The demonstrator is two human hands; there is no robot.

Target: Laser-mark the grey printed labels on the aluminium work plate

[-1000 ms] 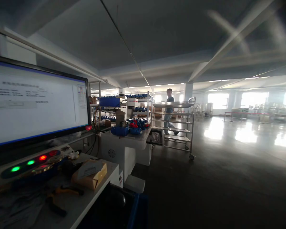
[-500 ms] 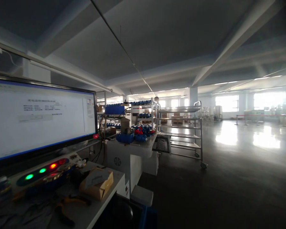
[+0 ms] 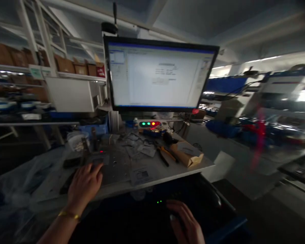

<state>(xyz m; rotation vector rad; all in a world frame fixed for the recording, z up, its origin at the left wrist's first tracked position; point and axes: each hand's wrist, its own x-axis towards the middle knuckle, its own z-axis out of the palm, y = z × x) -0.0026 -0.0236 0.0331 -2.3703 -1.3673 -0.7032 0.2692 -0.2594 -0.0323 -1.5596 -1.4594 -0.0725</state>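
My left hand (image 3: pixel 85 183), with a yellow band at the wrist, lies palm down on the bench with fingers stretched forward. Its fingertips are at the near edge of a small flat plate (image 3: pixel 100 159) on a metal work surface (image 3: pixel 117 169); a red light spot shows just beyond. Whether they touch the plate is unclear. My right hand (image 3: pixel 185 220) hovers low over a dark drawer or tray (image 3: pixel 142 223) under the bench top, its fingers extended and nothing visible in them. Two small green lights glow beside its fingertips. What lies beneath that hand is too dark to make out.
A monitor (image 3: pixel 160 78) stands behind the bench. Orange-handled pliers (image 3: pixel 167 154), a brown paper-wrapped box (image 3: pixel 188 154) and several small flat packets (image 3: pixel 144 149) lie rightward. Clear plastic bags (image 3: pixel 20 179) hang at left. A dark mouse (image 3: pixel 215 196) sits in the tray.
My view has swung left and down from the open hall to the bench. The monitor has shifted toward the middle, and both my hands have come into sight.
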